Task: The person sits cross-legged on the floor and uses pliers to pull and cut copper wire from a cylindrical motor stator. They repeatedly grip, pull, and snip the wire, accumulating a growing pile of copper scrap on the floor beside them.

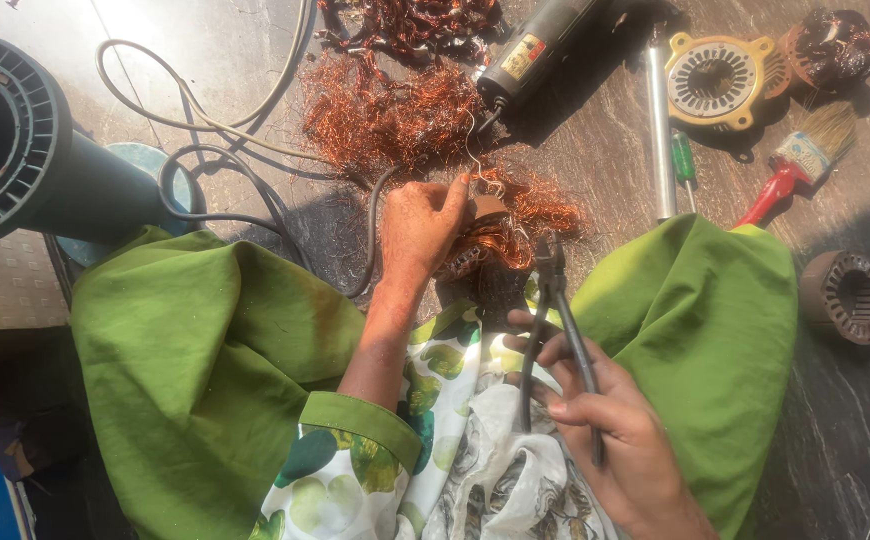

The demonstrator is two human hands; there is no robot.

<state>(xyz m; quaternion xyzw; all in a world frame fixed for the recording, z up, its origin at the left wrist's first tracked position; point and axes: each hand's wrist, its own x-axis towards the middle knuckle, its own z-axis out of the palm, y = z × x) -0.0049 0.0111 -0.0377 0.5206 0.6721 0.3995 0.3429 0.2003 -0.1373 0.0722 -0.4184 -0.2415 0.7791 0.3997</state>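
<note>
Landmark: I take the wound copper coil (pixel 485 245) on the dark floor (pixel 595 150), between the green-clad knees, as my reference.
Left hand (pixel 417 228): I see it lying on the near-left side of the coil, fingers (pixel 452 195) curled loosely over it, forefinger stretched up to a stiff wire rising from the coil. Grip is partial, not a closed fist.
Right hand (pixel 615 440): well below the coil, over the lap. Its fingers are wrapped closed around the handles of a pair of pliers (pixel 555 320).
Pliers: held upright, the nose touching or just short of the coil's lower right edge; I cannot tell which. Jaws appear nearly closed.
Loose copper wire (pixel 385 110): a tangled heap just above the coil.
Power tool (pixel 535 50): dark body, above the coil, its tip at the heap's right edge.
Stator core (pixel 712 80): yellow-rimmed, well up and right of the coil.
Paintbrush (pixel 800 160): red-handled, right of the coil, below the stator core.
Screwdriver (pixel 685 165): green-handled, between the coil and the paintbrush.
</note>
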